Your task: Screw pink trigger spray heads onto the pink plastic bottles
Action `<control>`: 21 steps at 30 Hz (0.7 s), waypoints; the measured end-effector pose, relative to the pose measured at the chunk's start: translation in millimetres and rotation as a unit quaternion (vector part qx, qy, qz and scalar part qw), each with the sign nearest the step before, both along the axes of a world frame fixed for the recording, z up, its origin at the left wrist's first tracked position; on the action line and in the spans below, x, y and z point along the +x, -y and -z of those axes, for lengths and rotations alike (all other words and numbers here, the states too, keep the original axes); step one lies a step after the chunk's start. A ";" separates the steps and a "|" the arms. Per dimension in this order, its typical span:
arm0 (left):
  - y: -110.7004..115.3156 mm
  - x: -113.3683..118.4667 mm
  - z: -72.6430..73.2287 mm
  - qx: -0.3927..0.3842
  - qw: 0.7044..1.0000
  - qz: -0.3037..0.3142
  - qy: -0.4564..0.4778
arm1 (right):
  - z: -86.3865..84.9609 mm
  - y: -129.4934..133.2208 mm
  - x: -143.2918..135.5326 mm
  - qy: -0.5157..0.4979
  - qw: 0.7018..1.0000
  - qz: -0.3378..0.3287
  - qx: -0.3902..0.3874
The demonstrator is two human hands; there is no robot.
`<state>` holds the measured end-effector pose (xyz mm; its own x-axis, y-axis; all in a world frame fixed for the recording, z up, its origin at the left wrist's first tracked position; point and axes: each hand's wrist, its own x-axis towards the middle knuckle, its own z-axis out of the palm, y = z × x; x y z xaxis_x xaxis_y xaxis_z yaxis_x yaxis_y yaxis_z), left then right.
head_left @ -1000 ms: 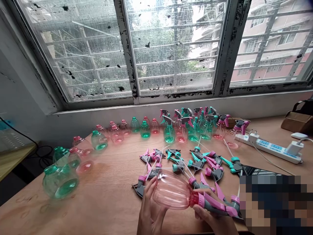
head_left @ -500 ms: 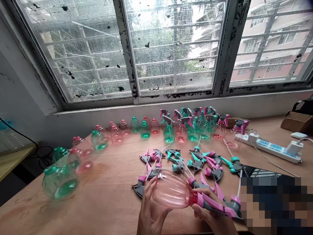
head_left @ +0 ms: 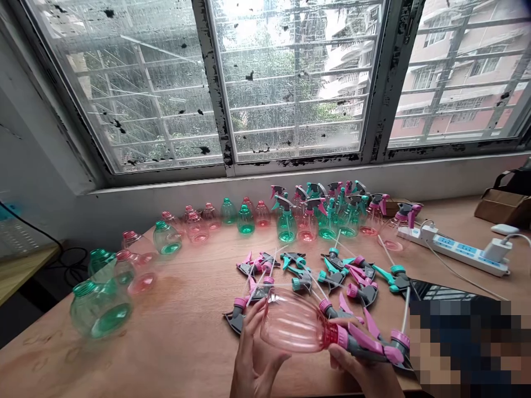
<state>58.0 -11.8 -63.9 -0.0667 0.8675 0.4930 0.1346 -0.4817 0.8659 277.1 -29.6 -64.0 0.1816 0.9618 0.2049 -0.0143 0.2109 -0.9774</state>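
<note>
A clear pink bottle (head_left: 293, 323) lies tilted on its side in the air between my hands, its neck towards the right. A grey and pink spray head (head_left: 367, 341) sits at its neck. My left hand (head_left: 254, 348) cradles the rounded base end, fingers behind it and thumb stretched out below. With thumb and fingers, my right hand (head_left: 359, 367) pinches the pink collar (head_left: 342, 336) by the neck; some of these fingers are hidden. Just behind lie loose spray heads with dip tubes, among them a pink and grey one (head_left: 363, 290) and a teal one (head_left: 301, 279).
Bottles without spray heads, such as a green one (head_left: 102, 309), stand along the left and back. Fitted spray bottles (head_left: 286, 224) cluster under the window. A white power strip (head_left: 454, 249) and its cables lie at right, near a dark flat panel (head_left: 440, 290).
The spray head has shifted slightly upward and right at the neck. The bottle has moved a touch to the right, and both hands keep nearly the same place.
</note>
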 end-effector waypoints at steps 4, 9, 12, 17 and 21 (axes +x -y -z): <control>-1.9 -9.1 -0.6 -0.008 0.998 0.009 -0.067 | 0.0 0.8 0.4 -0.001 1.000 -0.013 0.005; 0.5 -5.9 -5.5 -0.030 0.999 0.015 0.004 | 2.3 -0.5 0.3 -0.009 1.000 -0.023 0.000; 1.4 -1.3 -9.5 -0.037 0.997 0.026 0.057 | -0.7 -0.1 -0.2 0.002 1.000 -0.023 -0.012; 1.6 -2.9 -12.7 -0.047 0.992 0.066 0.094 | -3.6 2.6 -0.3 0.017 1.000 -0.024 0.006; 3.3 -1.3 -10.1 -0.055 0.988 0.087 0.111 | 6.2 3.6 -0.1 0.038 0.999 -0.019 -0.010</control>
